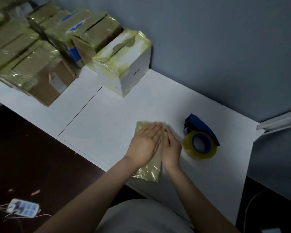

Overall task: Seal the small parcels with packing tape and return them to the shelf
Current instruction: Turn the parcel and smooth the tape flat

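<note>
A small flat parcel, wrapped in yellowish tape, lies on the white table near its front edge. My left hand presses flat on the parcel's top with straight fingers. My right hand sits at the parcel's right edge, its fingers curled against that side. A blue tape dispenser with a roll of clear yellowish tape rests on the table just right of my right hand.
A white taped box stands at the back by the grey wall. Several taped cardboard parcels are stacked at the back left. A power strip with cables lies on the dark floor at lower left.
</note>
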